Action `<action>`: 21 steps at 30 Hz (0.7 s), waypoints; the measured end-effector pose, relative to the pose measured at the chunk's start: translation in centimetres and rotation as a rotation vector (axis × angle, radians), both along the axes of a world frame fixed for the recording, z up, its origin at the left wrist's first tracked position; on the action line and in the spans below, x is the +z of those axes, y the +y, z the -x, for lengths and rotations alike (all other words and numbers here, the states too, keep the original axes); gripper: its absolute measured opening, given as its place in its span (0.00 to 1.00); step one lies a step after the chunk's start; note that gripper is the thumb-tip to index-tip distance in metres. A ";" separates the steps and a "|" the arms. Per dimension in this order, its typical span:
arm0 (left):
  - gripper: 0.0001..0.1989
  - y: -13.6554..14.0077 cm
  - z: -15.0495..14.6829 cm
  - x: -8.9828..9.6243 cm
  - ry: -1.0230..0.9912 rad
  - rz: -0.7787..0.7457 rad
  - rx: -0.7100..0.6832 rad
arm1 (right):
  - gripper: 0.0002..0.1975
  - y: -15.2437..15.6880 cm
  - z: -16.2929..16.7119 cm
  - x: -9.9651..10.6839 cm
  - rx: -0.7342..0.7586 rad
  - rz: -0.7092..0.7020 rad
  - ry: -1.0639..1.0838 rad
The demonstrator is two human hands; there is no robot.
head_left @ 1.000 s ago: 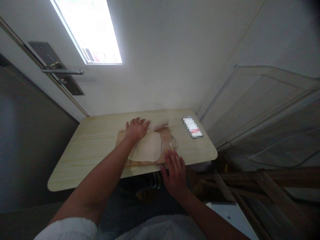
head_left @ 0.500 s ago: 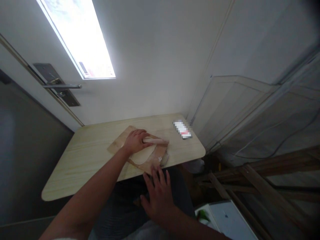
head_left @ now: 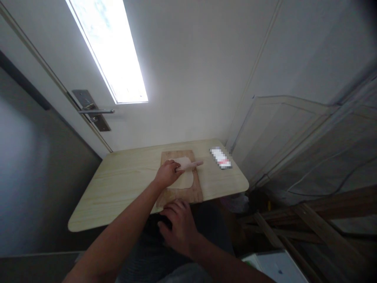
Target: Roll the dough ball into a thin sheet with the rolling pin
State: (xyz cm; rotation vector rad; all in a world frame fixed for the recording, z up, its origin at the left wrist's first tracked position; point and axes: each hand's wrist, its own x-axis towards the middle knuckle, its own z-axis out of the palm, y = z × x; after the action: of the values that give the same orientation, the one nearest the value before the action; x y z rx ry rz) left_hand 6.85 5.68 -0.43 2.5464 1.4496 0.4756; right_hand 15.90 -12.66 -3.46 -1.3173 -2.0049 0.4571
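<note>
While the left hand [head_left: 167, 173] grips the pin [head_left: 193, 165] by its left end, fingers closed round it, the right hand [head_left: 178, 220] is open, loosely bent, thumb apart, at the board's near edge; whether it presses there I cannot tell. The dough [head_left: 184, 181] lies flat on the board [head_left: 178, 195], the pin across its far part, slightly aslant, free end sticking out past the board's right side.

Risks, as I judge them. Pin is held at one end only: uneven push could swing it askew and leave the sheet thicker on one side. Dough might cling to the wood and wrinkle or tear if the pin drags. Board sits close to the table's near edge; with little bracing it could slide or turn under a hard push. Phone [head_left: 221, 158] is near the pin's free end, though apart from it; a wide swing might knock it.

Surface: pale table [head_left: 126, 181], light grain, rounded corners, far side close to a white door [head_left: 182, 74]. Door has a bright narrow window [head_left: 118, 55] and a metal handle [head_left: 97, 111]. Room is dim otherwise. To the right, dark timber [head_left: 273, 232] low down, a cable near the wall, and a pale flat box [head_left: 278, 267] below.
</note>
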 end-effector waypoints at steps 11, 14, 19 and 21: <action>0.16 -1.3 -2.0 -0.3 0.093 -0.039 0.327 | 0.04 8.0 -7.7 -1.3 -0.416 -0.127 -0.042; 0.23 -1.4 -2.7 -0.1 0.138 -0.043 0.420 | 0.04 8.9 -7.6 -1.2 -0.442 -0.086 -0.043; 0.29 -1.5 -3.3 0.0 0.200 -0.173 0.450 | 0.03 9.4 -7.4 -1.1 -0.494 -0.055 -0.040; 0.30 -1.5 -3.1 -0.2 0.210 -0.191 0.399 | 0.05 9.2 -7.1 -1.1 -0.513 -0.052 -0.072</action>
State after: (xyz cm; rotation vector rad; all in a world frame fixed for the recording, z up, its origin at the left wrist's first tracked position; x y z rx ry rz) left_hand 9.98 4.13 -0.64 2.5084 2.1012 0.4277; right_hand 23.02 -3.48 -4.57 -1.7592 -1.6317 0.1164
